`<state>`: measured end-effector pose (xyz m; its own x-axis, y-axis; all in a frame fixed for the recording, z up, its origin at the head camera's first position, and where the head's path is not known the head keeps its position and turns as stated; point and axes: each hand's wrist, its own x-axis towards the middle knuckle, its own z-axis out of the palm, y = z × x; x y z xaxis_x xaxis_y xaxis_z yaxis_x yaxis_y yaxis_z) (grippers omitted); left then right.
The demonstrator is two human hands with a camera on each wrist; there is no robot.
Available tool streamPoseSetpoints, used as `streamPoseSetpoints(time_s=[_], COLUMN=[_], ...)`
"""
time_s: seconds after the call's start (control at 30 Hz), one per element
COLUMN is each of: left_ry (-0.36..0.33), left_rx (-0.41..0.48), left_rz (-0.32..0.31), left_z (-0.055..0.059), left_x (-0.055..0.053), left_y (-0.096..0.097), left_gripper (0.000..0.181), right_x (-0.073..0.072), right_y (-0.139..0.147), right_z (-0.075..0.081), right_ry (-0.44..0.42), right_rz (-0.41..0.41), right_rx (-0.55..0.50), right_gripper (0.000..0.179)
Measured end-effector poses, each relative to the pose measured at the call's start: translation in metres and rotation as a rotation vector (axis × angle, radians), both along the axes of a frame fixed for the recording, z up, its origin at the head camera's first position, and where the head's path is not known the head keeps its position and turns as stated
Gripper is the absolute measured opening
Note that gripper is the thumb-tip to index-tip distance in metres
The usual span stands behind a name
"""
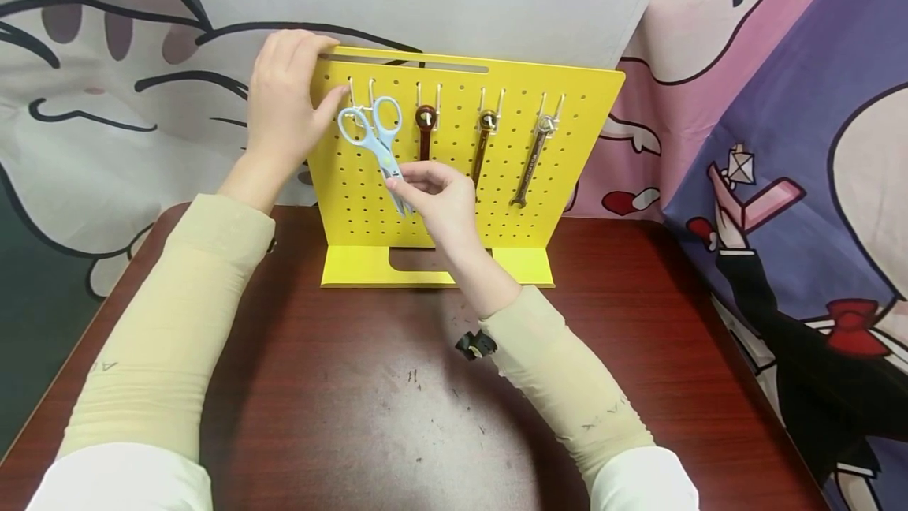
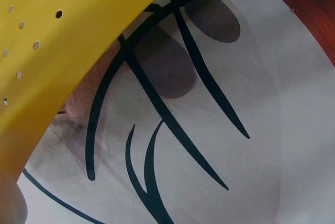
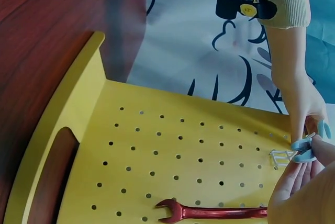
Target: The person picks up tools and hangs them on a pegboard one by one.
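Observation:
A pair of light blue scissors (image 1: 383, 140) is tilted in front of the leftmost white hook (image 1: 371, 91) on a yellow pegboard (image 1: 447, 73). My right hand (image 1: 443, 199) pinches the scissors by the blades, handle loops upward. Those loops are close to the hook; whether they hang on it I cannot tell. My left hand (image 1: 284, 93) grips the board's upper left corner, its thumb on the front face beside the hook. In the right wrist view, the blue handles (image 3: 303, 153) show between both hands, near a white hook (image 3: 281, 157).
Three wrenches hang on hooks to the right: a red wrench (image 1: 426, 128), a darker wrench (image 1: 482, 148) and a silver wrench (image 1: 532, 164). The board stands on its yellow base (image 1: 521, 265) on a reddish-brown table (image 1: 340, 385). Printed cartoon cloth (image 1: 766, 101) surrounds the back.

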<state>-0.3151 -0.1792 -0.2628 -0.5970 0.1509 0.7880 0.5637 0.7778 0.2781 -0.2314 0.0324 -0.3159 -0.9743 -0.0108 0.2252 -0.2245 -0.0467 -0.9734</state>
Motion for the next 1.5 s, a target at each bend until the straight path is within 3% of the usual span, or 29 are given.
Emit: streamPoseSetpoints(time_s=[0.3,0.8,1.1,1.3,1.5], left_ry=[-0.005,-0.027,-0.023,-0.029,-0.027], left_rx=[-0.011,-0.020,-0.022,-0.025,-0.022], left_rz=[0.007,0.017,0.006,0.016,0.018], left_z=[0.000,-0.001,0.000,0.002,0.002], left_x=[0.000,0.002,0.002,0.002,0.003], left_y=[-0.002,-0.002,0.001,0.001,0.000], left_gripper=[0.042,0.042,0.042,0.042,0.042], right_x=[-0.011,-0.035,-0.042,-0.044,-0.043], right_y=[-0.011,-0.025,-0.036,-0.041,-0.042], right_z=[0.001,-0.018,-0.023,-0.024,-0.024], right_ry=[-0.069,-0.127,-0.217,-0.218,-0.167], right_rz=[-0.051,-0.121,-0.110,-0.106,-0.122], right_rx=[-0.026,-0.013,-0.023,-0.034,0.069], right_gripper=[0.021,0.019,0.019,0.021,0.019])
